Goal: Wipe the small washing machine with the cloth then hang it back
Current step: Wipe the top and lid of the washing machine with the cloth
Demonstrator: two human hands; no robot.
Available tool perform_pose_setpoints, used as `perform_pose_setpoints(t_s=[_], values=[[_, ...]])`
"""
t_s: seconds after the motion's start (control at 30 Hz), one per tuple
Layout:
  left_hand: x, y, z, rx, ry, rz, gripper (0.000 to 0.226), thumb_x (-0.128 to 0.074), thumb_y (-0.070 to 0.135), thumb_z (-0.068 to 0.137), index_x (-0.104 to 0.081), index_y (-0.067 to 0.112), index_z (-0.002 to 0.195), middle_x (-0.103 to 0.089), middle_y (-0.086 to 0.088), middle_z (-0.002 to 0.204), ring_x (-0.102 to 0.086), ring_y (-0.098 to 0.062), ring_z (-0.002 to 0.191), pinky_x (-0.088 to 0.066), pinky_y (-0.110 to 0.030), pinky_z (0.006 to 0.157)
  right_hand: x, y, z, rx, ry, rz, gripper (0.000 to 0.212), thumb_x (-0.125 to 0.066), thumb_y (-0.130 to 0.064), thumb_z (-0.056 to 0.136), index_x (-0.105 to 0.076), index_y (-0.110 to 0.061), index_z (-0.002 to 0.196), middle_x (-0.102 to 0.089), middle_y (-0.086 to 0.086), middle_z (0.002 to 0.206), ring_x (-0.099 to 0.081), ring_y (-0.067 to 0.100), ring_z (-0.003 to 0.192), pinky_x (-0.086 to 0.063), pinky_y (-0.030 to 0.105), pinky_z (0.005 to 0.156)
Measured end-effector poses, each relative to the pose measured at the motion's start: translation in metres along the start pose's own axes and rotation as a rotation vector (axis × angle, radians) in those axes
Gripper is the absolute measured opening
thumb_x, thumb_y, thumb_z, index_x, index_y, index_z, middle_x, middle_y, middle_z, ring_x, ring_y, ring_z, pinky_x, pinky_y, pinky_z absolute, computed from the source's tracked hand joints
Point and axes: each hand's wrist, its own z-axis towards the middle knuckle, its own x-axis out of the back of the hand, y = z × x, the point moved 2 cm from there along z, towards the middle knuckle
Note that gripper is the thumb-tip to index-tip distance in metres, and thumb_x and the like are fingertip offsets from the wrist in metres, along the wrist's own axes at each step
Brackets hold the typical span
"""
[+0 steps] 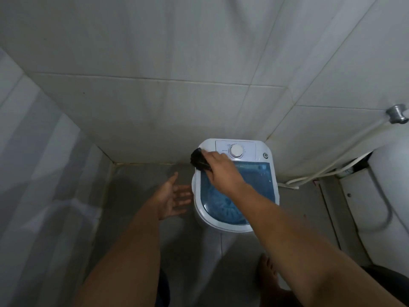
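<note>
Dark cloth (198, 159) under right hand (221, 171), left hand (173, 199) open-palmed.

Home bathroom — tiled walls (155, 96), toilet (389, 196), small washing machine (234, 187) on floor.

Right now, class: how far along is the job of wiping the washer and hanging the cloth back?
Done: the cloth is fetched. In hand: the right hand presses it on the washing machine at its top left corner; the left hand hovers open beside it. Left: whatever wiping remains, then hanging the cloth back.
</note>
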Motion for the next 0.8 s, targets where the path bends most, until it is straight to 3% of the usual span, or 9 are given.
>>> perform_pose_setpoints(t_s=[0.13,0.27,0.33,0.43,0.53,0.6,0.67,0.73,0.8], values=[[0.01,0.003,0.006,-0.044,0.119,-0.087,0.084,-0.031,0.077,0.09,-0.055,0.012,0.139,-0.059,-0.01,0.138,-0.058,-0.027,0.119,-0.051,-0.038,0.084,-0.023,-0.025,-0.064,0.418,-0.144,-0.093,0.067,-0.062,-0.013,0.091,-0.039,-0.014,0.154,-0.058,0.013,0.138,-0.055,0.036,0.11,-0.051,0.049,0.089],[0.01,0.001,0.007,-0.069,0.146,-0.026,0.079,-0.032,0.075,0.091,-0.059,0.014,0.131,-0.061,-0.011,0.134,-0.058,-0.029,0.121,-0.045,-0.046,0.106,-0.01,-0.018,-0.11,0.688,-0.416,-0.083,0.066,-0.062,-0.016,0.092,-0.038,-0.016,0.154,-0.057,0.012,0.134,-0.053,0.033,0.111,-0.052,0.047,0.093],[0.005,0.002,0.004,-0.077,0.11,-0.003,0.076,-0.035,0.075,0.09,-0.06,0.014,0.129,-0.062,-0.011,0.133,-0.059,-0.029,0.119,-0.044,-0.046,0.106,0.005,-0.007,-0.098,0.608,-0.303,-0.032,0.067,-0.061,-0.018,0.092,-0.035,-0.018,0.155,-0.057,0.012,0.137,-0.055,0.033,0.116,-0.05,0.046,0.096],[-0.007,0.005,-0.002,-0.103,0.056,0.003,0.085,-0.035,0.082,0.085,-0.059,0.015,0.132,-0.065,-0.007,0.128,-0.061,-0.027,0.118,-0.047,-0.047,0.104,0.024,0.018,-0.057,0.171,0.04,0.027,0.067,-0.059,-0.019,0.093,-0.036,-0.018,0.156,-0.057,0.011,0.138,-0.055,0.034,0.118,-0.052,0.051,0.098],[-0.018,0.008,-0.008,-0.142,0.039,0.023,0.077,-0.036,0.082,0.084,-0.065,0.019,0.117,-0.069,-0.004,0.119,-0.064,-0.024,0.112,-0.05,-0.043,0.098,0.013,0.016,-0.043,-0.17,0.076,-0.01,0.069,-0.062,-0.016,0.093,-0.036,-0.018,0.157,-0.055,0.012,0.14,-0.051,0.036,0.119,-0.048,0.054,0.1],[-0.025,0.008,-0.009,-0.163,0.049,0.034,0.065,-0.036,0.075,0.09,-0.067,0.02,0.106,-0.069,-0.005,0.116,-0.064,-0.023,0.107,-0.05,-0.041,0.097,-0.008,-0.001,-0.064,-0.133,0.065,-0.013,0.071,-0.059,-0.014,0.09,-0.036,-0.018,0.157,-0.055,0.014,0.138,-0.052,0.038,0.112,-0.05,0.054,0.094],[-0.03,0.007,-0.008,-0.177,0.075,0.035,0.055,-0.034,0.066,0.097,-0.066,0.021,0.098,-0.068,-0.007,0.112,-0.064,-0.02,0.096,-0.049,-0.038,0.09,-0.024,-0.017,-0.101,0.075,-0.011,-0.02,0.069,-0.054,-0.018,0.09,-0.036,-0.017,0.156,-0.054,0.015,0.137,-0.053,0.039,0.11,-0.051,0.054,0.091],[-0.032,0.008,-0.007,-0.189,0.091,0.034,0.057,-0.032,0.066,0.097,-0.066,0.02,0.096,-0.068,-0.005,0.106,-0.063,-0.019,0.092,-0.048,-0.037,0.089,-0.02,-0.015,-0.132,0.259,-0.103,-0.024,0.07,-0.058,-0.021,0.091,-0.033,-0.02,0.156,-0.053,0.011,0.14,-0.053,0.035,0.116,-0.049,0.051,0.096],[-0.031,0.007,-0.005,-0.202,0.095,0.025,0.065,-0.032,0.073,0.093,-0.068,0.019,0.098,-0.07,-0.005,0.105,-0.065,-0.022,0.098,-0.048,-0.042,0.098,0.0,0.01,-0.143,0.309,-0.075,-0.042,0.073,-0.065,-0.02,0.09,-0.035,-0.02,0.156,-0.055,0.008,0.139,-0.054,0.03,0.118,-0.049,0.046,0.098]])
